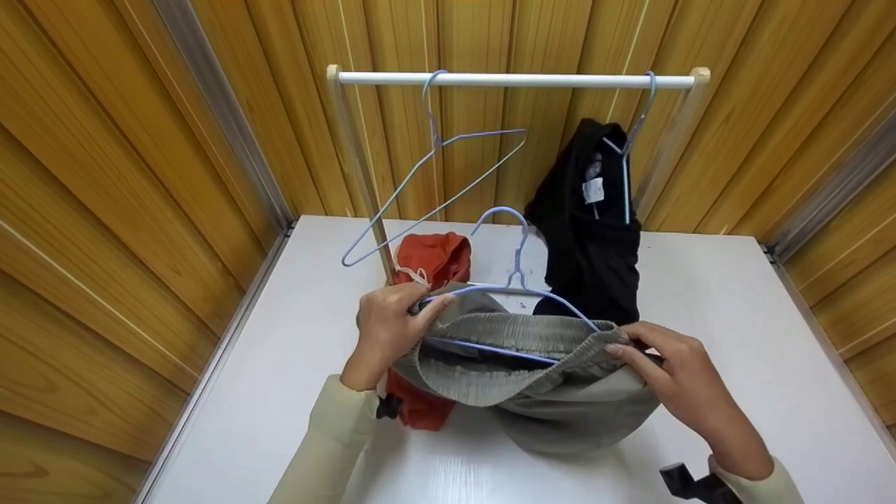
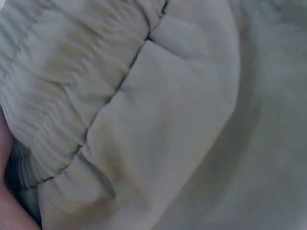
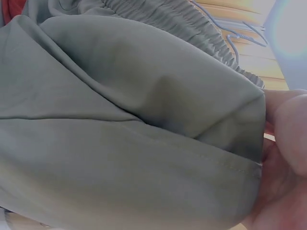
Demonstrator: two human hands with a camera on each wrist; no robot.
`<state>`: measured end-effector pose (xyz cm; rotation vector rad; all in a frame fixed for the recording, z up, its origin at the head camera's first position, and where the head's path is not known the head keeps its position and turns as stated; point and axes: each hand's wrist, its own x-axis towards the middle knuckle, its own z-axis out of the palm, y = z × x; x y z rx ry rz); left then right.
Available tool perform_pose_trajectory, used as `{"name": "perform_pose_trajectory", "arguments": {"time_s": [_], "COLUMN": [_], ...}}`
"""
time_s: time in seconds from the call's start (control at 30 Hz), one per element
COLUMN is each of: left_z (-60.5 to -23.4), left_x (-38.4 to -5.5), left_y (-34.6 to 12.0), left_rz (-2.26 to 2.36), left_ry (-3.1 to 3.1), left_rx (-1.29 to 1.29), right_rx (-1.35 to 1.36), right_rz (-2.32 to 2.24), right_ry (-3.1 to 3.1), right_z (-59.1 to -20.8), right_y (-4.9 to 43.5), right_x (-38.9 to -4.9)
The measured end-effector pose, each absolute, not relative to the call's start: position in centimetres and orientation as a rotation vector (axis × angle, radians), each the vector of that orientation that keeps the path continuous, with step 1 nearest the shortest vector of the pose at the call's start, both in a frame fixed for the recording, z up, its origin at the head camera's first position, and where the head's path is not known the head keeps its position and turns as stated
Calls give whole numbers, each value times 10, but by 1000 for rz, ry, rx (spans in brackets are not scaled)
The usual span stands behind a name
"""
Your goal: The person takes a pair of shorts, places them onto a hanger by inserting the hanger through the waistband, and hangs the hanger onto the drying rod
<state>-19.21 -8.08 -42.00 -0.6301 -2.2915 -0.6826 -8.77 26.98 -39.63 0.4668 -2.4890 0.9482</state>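
Grey-green elastic-waist pants (image 1: 581, 413) hang between my two hands, with the waistband opening facing up. A light-blue hanger (image 1: 518, 259) sits partly inside that waistband; its hook stands up free of the rail. My left hand (image 1: 385, 329) grips the waistband's left side, its thumb by the hanger's left shoulder. At the right end of the waistband, my right hand (image 1: 675, 364) pinches the fabric between thumb and fingers. Gathered waistband cloth (image 2: 72, 72) fills much of the left wrist view. In the right wrist view, folded pants fabric (image 3: 144, 120) hides most of the fingertips.
Behind my hands stands a rack with a white rail (image 1: 532, 80). A bare blue hanger (image 1: 434, 168) hangs at its left, a black garment (image 1: 595, 231) on a hanger at its right. Red-orange cloth (image 1: 430, 255) shows behind the left hand, above a white table (image 1: 259, 378).
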Motion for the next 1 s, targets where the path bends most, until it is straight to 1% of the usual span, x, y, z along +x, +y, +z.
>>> {"name": "perform_pose_trajectory", "arguments": {"time_s": [0.33, 0.53, 0.73, 1.0], "left_z": [-424, -427, -429, -430], "left_x": [-192, -191, -192, -196], "left_y": [-82, -82, -86, -89], "left_rz": [-701, -721, -771, -844], "left_ry": [-2297, -2269, -2201, -2155], "left_rx": [-572, -543, -533, -543], "right_rx": [426, 454, 424, 421], "right_rz": [915, 856, 851, 1000], "right_ry": [-2442, -2539, -2538, -2369], "right_z": [-393, -396, -401, -401], "right_y": [278, 279, 282, 282], "right_x": [-88, -89, -87, -89]}}
